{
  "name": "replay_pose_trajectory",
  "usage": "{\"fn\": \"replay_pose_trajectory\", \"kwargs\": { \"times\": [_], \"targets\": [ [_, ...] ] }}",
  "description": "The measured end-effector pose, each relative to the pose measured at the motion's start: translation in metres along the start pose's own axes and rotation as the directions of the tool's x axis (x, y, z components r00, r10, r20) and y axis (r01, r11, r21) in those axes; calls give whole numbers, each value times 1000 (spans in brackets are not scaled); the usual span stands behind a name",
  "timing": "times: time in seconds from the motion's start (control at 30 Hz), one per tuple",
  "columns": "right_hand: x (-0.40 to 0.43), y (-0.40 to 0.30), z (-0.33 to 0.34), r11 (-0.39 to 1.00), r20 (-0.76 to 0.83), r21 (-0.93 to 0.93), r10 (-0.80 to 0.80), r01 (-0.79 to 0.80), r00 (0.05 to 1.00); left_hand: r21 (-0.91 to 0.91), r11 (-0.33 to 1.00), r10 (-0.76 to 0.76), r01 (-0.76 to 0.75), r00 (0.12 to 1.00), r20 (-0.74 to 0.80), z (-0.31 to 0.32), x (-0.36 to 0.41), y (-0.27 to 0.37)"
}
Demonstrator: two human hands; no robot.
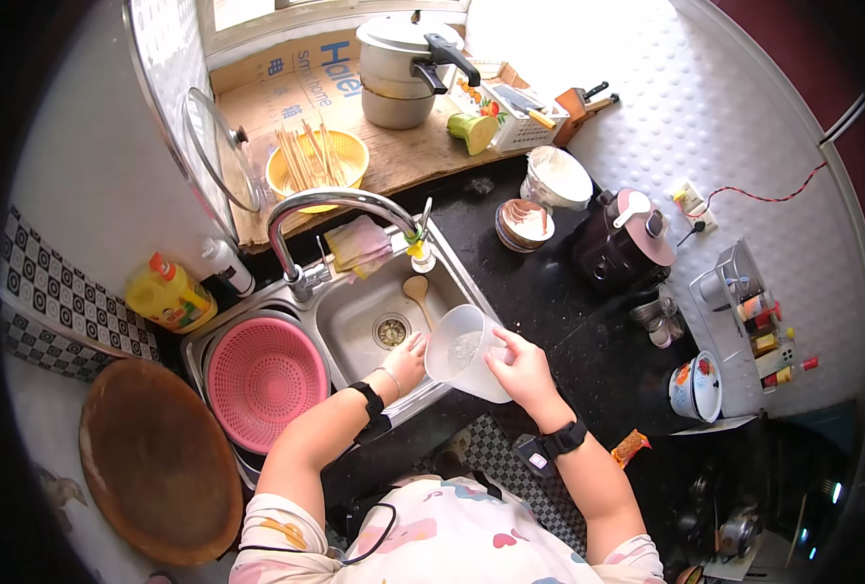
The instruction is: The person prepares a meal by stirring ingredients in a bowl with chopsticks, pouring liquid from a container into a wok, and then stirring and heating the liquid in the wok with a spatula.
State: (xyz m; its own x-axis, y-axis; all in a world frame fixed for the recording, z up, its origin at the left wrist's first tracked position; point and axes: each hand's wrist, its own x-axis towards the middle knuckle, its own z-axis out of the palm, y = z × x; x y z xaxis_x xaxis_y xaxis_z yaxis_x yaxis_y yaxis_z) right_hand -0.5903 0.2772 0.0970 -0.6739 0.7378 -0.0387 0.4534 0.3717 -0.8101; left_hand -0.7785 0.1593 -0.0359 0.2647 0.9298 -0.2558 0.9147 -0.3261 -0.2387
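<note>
My right hand (529,371) grips the side of a translucent plastic jug (463,349), tilted over the near right edge of the sink. At its mouth is my left hand (406,363), fingers stretched out and touching or very near the rim. Under them lies the stainless steel sink basin (348,355), with a drain strainer (391,331) and a wooden spoon (416,288) in it. A chrome faucet (345,196) arches over the basin. Beside my left forearm, a pink plastic colander (268,383) sits in the second basin.
Dish soap (173,296) and a round wooden board (158,460) stand left. Behind the sink are a yellow basket (352,157) of chopsticks and a pressure cooker (397,87). Stacked bowls (523,226), an electric cooker (615,252) and an enamel pot (695,387) stand right.
</note>
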Motion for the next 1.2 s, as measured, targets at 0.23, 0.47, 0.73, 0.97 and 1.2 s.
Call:
{"fn": "replay_pose_trajectory", "kwargs": {
  "times": [0.23, 0.47, 0.73, 0.97, 1.2],
  "targets": [
    [1, -1, 9, 968, 33, -203, -141, 145, 989, -177, 981, -122, 85, 971, -208, 36, 19, 19],
    [-8, -2, 2, 996, -37, -91, 17, -20, 999, -148, 984, -141, 101, 945, -295, 41, 18, 23],
    [-53, 50, -6, 751, -30, 631, 275, -195, 961, -765, 448, -484, 463, 845, 228, 30, -2, 4],
    [-122, 78, -32, 583, -100, 801, 356, -137, 929, -712, 310, -445, 629, 759, 476, 19, 5, 22],
    [-243, 125, -96, 497, -259, 867, 381, 40, 887, -519, 682, -419, 516, 857, 300, -83, 51, 126]
  ]
}}
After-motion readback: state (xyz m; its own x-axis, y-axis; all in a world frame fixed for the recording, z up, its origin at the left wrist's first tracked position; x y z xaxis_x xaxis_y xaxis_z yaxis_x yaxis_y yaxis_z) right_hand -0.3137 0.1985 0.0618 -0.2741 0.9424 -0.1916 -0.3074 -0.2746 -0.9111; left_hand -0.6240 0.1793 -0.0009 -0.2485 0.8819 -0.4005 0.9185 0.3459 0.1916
